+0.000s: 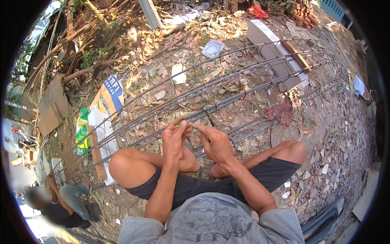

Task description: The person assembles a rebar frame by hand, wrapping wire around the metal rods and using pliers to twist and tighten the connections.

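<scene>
My left hand and my right hand meet in front of me, close above a long cage of steel reinforcing bars. Thumb and fingers are pinched together on both hands. What lies between the fingertips is too thin and small to make out. Just beyond the fingertips a short dark piece hangs at the bars. The cage runs slantwise from the near left to the far right, with thin cross ties along it. My bent knees are on the near side of it.
White blocks with wooden strips, one on the right and one on the left, support the bars. Printed sacks lie at the left. A person sits at lower left. Black bars or tubing lie lower right. Rubble and dry leaves cover the ground.
</scene>
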Motion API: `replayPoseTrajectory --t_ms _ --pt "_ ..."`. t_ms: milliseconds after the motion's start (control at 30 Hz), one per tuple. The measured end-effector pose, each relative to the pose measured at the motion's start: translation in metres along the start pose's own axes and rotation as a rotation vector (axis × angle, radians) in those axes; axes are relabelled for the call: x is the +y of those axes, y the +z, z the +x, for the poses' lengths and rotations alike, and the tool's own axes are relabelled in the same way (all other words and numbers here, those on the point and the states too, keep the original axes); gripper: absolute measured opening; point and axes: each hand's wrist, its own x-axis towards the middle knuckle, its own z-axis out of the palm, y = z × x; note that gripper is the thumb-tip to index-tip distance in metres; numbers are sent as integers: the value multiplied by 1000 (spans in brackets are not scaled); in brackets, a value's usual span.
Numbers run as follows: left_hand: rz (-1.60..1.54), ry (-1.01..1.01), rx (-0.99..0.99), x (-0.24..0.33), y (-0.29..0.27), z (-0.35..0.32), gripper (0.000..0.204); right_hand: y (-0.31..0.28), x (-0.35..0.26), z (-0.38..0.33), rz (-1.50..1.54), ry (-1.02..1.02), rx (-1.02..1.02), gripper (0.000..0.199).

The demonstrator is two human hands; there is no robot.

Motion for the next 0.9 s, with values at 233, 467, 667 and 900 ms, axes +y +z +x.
replayPoseTrajectory --t_ms 233,467,667,900 --pt "32 17 -65 7 -3 -8 18 -9 -1 -7 -99 -37 50 32" --pt "48 -269 -304 75 10 -8 10 -45 -2 8 -102 -253 33 40" --pt "343 -168 -305 161 43 -25 15 -58 -54 32 -217 -397 122 38" --pt "362 -242 -433 133 76 46 30 -82 -31 59 -377 -237 127 31"
